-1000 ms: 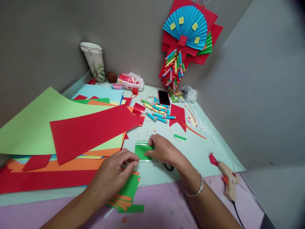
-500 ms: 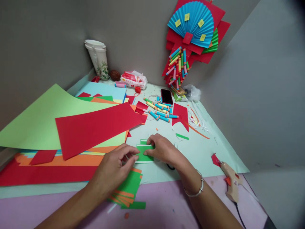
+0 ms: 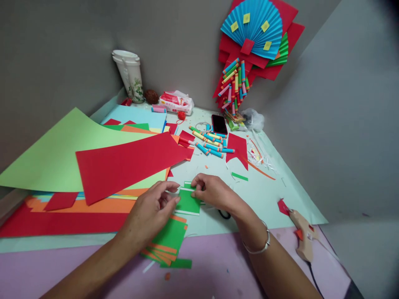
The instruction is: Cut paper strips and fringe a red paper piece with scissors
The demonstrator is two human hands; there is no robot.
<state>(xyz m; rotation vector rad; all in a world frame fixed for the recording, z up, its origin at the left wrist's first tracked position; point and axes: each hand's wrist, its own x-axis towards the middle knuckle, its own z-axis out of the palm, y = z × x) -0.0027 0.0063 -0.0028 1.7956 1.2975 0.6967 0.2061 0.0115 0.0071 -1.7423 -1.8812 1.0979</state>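
A small green paper piece (image 3: 189,202) with white strips along its upper and lower edges lies on the pale sheet between my hands. My left hand (image 3: 156,209) is at its left side, thumb and forefinger apart with nothing visible between them. My right hand (image 3: 213,191) has its fingers curled at the piece's upper right corner, thumb against the paper; the exact grip is partly hidden. Just beyond is another narrow green strip, partly covered. Below my left hand sits a stack of green cards (image 3: 171,236) with orange edges.
A glue gun (image 3: 302,236) rests at the right, its tip on a red scrap. Large red paper (image 3: 131,164) and green sheets spread leftward. Small paper rolls (image 3: 212,143), a phone (image 3: 219,124) and a white cup (image 3: 129,77) stand farther back. A blue fan decoration (image 3: 255,29) hangs behind.
My left hand's thumb and forefinger have parted and drawn slightly away from the green piece. My right fingers have shifted slightly toward its upper corner. The view has moved a little.
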